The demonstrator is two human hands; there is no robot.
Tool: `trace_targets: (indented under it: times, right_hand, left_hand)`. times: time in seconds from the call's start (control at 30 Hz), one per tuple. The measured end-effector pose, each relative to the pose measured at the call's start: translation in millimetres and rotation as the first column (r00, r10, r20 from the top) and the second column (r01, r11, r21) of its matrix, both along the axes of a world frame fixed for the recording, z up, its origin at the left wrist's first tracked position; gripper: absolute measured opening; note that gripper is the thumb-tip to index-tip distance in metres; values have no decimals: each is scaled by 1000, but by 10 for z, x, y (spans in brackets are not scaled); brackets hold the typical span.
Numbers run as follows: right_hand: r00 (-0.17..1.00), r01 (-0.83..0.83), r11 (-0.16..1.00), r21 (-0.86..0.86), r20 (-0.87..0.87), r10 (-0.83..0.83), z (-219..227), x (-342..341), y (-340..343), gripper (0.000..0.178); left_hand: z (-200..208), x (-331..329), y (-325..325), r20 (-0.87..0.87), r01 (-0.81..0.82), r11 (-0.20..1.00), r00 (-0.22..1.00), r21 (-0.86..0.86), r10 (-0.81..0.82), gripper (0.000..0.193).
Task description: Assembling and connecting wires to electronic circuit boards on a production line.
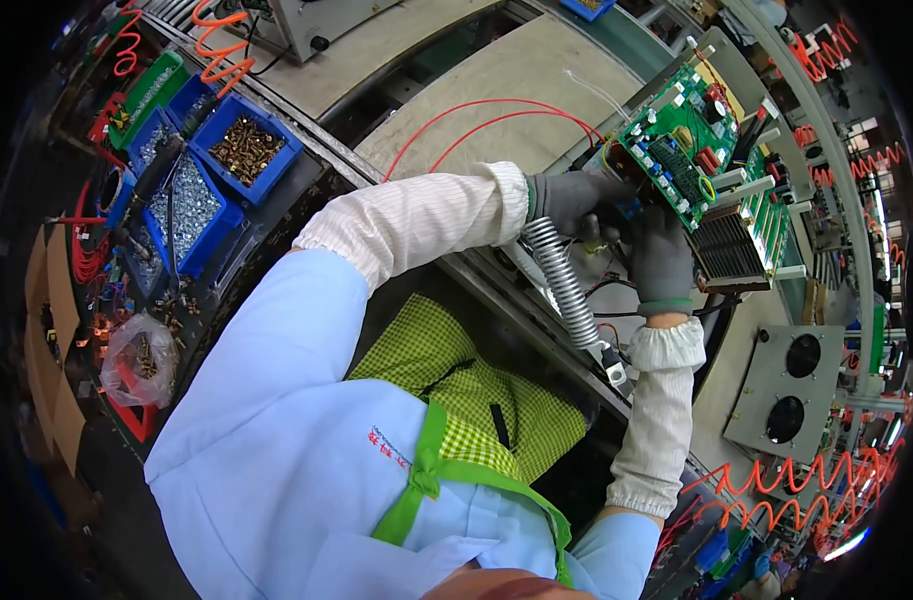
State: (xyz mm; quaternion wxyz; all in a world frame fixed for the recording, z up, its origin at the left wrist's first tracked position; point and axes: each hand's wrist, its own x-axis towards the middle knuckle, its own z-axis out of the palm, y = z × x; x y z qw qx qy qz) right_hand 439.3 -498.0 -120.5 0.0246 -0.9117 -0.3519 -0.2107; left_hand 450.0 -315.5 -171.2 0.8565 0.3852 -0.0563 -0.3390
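Both hands wear grey gloves and meet at the left edge of an assembly with a green circuit board [672, 150]. My left hand [574, 200] reaches in from the left with its fingers curled; what they hold is hidden. Just below it, my right hand [663, 258] has bent fingers close to the left one's, beside the board's lower left edge. Its fingertips are in shadow. A finned black heatsink [732, 245] sits on the board's near side. Two red wires [497, 103] arc left from the assembly. A coiled silver spring [560, 280] slants down beside my left hand.
Blue bins of brass-coloured screws [247, 150] and silver fasteners [185, 215] stand at left, near a clear plastic bag [140, 360]. A grey panel with two black fans [785, 387] lies at right. Orange coiled hoses [222, 55] hang around. A metal rail [537, 320] edges the bench.
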Motion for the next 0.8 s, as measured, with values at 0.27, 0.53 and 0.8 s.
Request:
trace_targets:
  times: [0.27,0.53,0.8]
  right_hand:
    - [986,167,959,-229,16,-168,101,6,-13,19]
    - [990,105,994,-17,-90,-106,197,-95,-12,21]
    - [978,126,964,-236,-135,-161,220,-7,34,28]
  left_hand:
    - [16,-32,-33,30,-29,999,999,16,28,43]
    - [3,-26,-34,31,-7,1000,999,4,7,47]
    - [-31,-2,-48,35,-42,998,999,51,40,47]
